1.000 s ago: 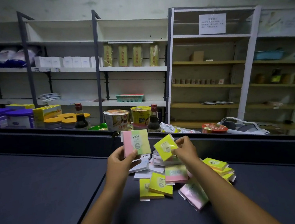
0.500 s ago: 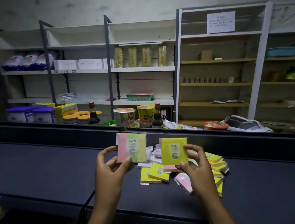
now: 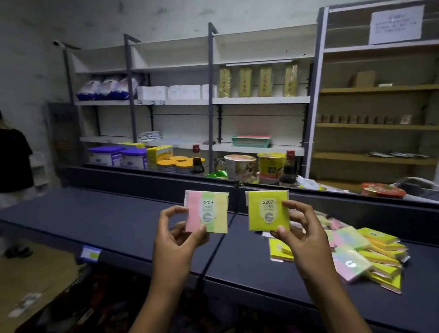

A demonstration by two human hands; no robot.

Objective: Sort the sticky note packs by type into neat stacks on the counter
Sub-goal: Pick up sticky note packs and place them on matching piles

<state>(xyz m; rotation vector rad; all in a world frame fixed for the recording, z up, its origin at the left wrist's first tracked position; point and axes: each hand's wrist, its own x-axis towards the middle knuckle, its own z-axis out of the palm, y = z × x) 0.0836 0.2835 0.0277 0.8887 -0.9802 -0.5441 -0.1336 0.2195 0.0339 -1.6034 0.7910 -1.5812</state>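
My left hand pinches a striped pack, my right hand a yellow pack, above the counter edge; both look light, stiff and slippery in their wrap, best held by the edges.

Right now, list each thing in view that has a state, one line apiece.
left hand: grip pinching the striped pack, held up off the counter
right hand: grip pinching the yellow pack, held up
striped pack: upright, label 2209 facing the camera
yellow pack: upright, label 2207 facing the camera
remaining packs: loose mixed heap, unsorted
counter: no neat stacks on it yet
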